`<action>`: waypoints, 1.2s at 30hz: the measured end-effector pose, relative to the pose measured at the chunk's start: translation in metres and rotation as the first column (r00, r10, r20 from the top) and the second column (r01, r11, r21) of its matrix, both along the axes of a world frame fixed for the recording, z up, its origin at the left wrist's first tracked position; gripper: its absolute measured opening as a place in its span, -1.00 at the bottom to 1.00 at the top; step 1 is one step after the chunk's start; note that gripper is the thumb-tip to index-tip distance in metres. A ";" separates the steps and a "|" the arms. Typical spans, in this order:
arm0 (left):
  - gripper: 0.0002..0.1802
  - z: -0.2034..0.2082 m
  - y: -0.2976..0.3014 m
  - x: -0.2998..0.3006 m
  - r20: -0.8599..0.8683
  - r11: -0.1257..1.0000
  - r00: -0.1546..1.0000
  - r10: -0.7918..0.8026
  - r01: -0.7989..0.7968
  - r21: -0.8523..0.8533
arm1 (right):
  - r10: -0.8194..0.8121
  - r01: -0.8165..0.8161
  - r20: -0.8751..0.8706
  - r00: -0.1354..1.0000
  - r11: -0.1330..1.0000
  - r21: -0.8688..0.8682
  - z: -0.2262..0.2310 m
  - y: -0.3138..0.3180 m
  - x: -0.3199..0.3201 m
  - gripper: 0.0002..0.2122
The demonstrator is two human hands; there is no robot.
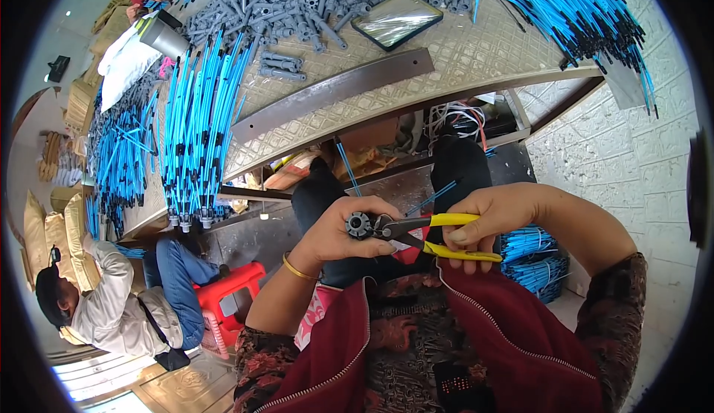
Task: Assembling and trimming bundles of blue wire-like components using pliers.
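My left hand (343, 228) is closed around a dark grey, round plastic part (358, 225), its ribbed, holed end facing up. My right hand (491, 216) grips the yellow handles of a pair of pliers (405, 227). The dark jaws of the pliers reach to the right side of the grey part, close to my left fingertips. Whether the jaws bite on anything is too small to tell. Thin blue rods (433, 198) show just beyond my hands, over my lap; where they end is hidden.
Ahead stands a patterned table (483, 48) bearing a heap of grey plastic parts (297, 4), a phone (398, 20), a metal strip (335, 93) and bundles of blue rods (197, 123). A co-worker (123, 309) sits at left by a red stool (227, 294). Bundled rods (532, 264) lie right.
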State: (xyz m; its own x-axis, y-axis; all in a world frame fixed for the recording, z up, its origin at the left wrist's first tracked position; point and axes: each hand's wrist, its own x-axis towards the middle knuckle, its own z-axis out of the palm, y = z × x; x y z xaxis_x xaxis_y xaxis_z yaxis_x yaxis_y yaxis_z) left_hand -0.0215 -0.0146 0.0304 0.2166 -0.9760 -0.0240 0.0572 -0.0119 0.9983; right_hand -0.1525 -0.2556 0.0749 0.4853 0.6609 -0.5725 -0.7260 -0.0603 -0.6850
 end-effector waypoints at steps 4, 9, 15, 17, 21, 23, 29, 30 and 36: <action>-0.63 0.000 0.005 -0.004 -0.023 0.999 0.998 0.050 -0.050 0.017 | 0.004 -0.002 0.051 0.999 0.999 -0.049 -0.008 0.009 -0.004 -0.64; -0.66 -0.008 0.009 -0.006 -0.075 0.994 0.992 0.105 -0.101 0.053 | -0.045 0.078 0.230 0.972 0.988 -0.137 -0.025 0.028 -0.020 -0.65; -0.74 -0.009 0.004 -0.007 -0.018 0.986 0.985 0.169 -0.169 0.007 | 0.165 0.155 0.636 0.754 0.896 -0.417 -0.001 0.022 -0.009 -0.66; -0.73 -0.005 0.000 -0.013 0.048 0.959 0.960 0.275 -0.277 0.054 | 0.262 0.162 0.628 0.733 0.830 -0.535 0.014 0.022 -0.002 -0.65; -0.70 -0.007 -0.009 -0.021 0.095 0.920 0.921 0.379 -0.386 0.074 | 0.495 0.211 0.560 0.664 0.595 -0.776 0.021 0.025 -0.005 -0.66; -0.69 -0.008 -0.012 -0.024 0.100 0.910 0.908 0.406 -0.412 0.049 | 0.583 0.283 0.550 0.599 0.488 -0.826 0.017 0.024 -0.010 -0.68; -0.45 -0.017 -0.003 -0.012 -0.079 0.938 0.934 0.348 -0.346 0.031 | 0.322 0.531 0.709 0.627 0.490 -0.692 0.030 -0.025 -0.013 -0.73; -0.39 -0.015 -0.004 -0.012 -0.165 0.934 0.920 0.355 -0.358 0.016 | 0.214 0.651 0.726 0.653 0.330 -0.683 0.036 -0.040 -0.012 -0.74; -0.33 -0.018 -0.064 -0.031 0.026 0.991 0.996 -0.090 0.087 0.100 | 0.380 0.797 0.710 0.593 -0.154 -0.584 0.011 -0.107 0.013 -0.74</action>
